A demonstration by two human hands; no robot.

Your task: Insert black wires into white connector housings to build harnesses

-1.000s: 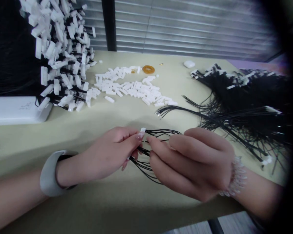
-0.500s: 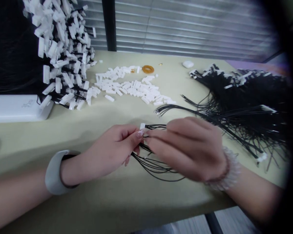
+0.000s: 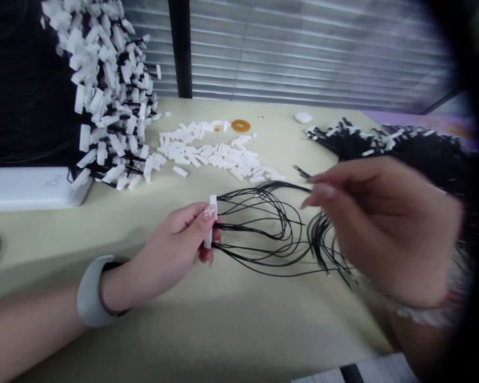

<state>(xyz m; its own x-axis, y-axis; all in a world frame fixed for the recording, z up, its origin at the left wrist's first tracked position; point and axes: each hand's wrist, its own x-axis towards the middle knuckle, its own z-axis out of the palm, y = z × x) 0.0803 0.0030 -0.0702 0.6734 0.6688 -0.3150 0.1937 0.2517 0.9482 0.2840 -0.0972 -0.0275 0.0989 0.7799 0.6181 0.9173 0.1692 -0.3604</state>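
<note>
A long white connector housing stands nearly upright in my left hand, pinched between thumb and fingers. Several thin black wires run out of its right side and loop across the table. To the right, my right hand hovers over a bundle of loose black wires, its thumb and forefinger slightly apart beside them. The other fingers of that hand are curled and partly hidden, and it is a little blurred.
Loose white housings lie scattered behind my hands, near an amber ring and a white lump. A tall heap of wired white connectors stands at left above a white box. Black wires are piled at right.
My right hand has moved away from the connector housing, to the right over the loose wires. My left hand has shifted slightly left with the housing, more of which now shows.
</note>
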